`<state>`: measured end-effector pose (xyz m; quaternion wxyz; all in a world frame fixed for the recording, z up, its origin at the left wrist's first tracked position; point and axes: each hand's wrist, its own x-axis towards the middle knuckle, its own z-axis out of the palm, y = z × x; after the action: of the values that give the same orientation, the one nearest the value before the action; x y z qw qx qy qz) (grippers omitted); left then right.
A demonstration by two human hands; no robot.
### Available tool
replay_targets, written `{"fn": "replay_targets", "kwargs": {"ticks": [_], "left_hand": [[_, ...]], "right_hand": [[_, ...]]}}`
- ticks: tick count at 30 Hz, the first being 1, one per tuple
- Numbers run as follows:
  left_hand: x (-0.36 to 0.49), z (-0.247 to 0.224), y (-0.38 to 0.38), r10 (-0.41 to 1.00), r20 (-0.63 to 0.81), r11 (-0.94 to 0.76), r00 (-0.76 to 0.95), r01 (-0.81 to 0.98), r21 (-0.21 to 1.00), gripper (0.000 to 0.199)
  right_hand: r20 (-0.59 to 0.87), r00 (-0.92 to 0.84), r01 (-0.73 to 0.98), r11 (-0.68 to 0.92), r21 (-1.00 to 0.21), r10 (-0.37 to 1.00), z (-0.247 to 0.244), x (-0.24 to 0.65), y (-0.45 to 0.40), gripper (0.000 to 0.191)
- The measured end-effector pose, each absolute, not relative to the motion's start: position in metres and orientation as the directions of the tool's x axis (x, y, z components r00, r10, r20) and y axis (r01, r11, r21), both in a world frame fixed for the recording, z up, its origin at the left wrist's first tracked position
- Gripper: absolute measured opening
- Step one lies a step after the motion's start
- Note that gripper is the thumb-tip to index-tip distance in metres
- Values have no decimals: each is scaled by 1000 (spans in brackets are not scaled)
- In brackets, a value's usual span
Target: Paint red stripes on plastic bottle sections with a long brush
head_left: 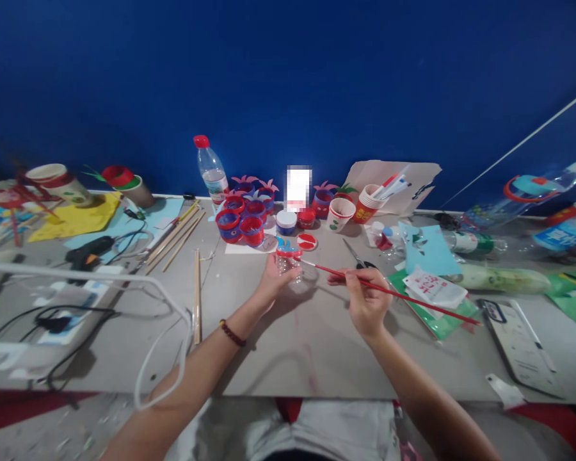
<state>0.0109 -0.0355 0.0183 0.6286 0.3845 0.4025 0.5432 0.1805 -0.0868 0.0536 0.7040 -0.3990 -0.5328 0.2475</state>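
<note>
My left hand [274, 282] is closed around a small clear plastic bottle piece [295, 282] with a red painted rim and blue leaf-like shapes at its top. Between the fingers of my right hand [365, 298] is a long red paintbrush [413, 298], its bristle end touching or very near the red rim. Just behind the bottle piece lies a round lid [307, 241] with red paint on it. A white-capped paint jar [287, 221] and a red paint jar [307, 218] stand farther back.
Several painted cups [252, 230] stand behind my left hand, near a water bottle [214, 169]. Scissors [360, 256] lie beyond my right hand, and a phone [518, 346] farther right. At left are wooden sticks [197, 298], a glue gun [90, 253] and a white cable [173, 301].
</note>
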Motion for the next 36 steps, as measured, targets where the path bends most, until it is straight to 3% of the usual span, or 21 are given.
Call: {"fn": "replay_targets", "kwargs": {"ticks": [5, 12, 20, 36], "left_hand": [[5, 25, -32, 973, -84, 170, 213, -427, 888, 49], [3, 17, -30, 954, -150, 271, 260, -535, 800, 44], [7, 24, -35, 969, -126, 204, 214, -395, 896, 47], [7, 21, -34, 966, -118, 198, 230, -363, 911, 48]], "right_hand": [[496, 391, 19, 532, -847, 775, 60, 184, -83, 21], [430, 430, -18, 484, -875, 794, 58, 188, -78, 24], [398, 381, -45, 447, -894, 834, 56, 184, -79, 25], [420, 378, 29, 443, -896, 825, 51, 187, -75, 25]]}}
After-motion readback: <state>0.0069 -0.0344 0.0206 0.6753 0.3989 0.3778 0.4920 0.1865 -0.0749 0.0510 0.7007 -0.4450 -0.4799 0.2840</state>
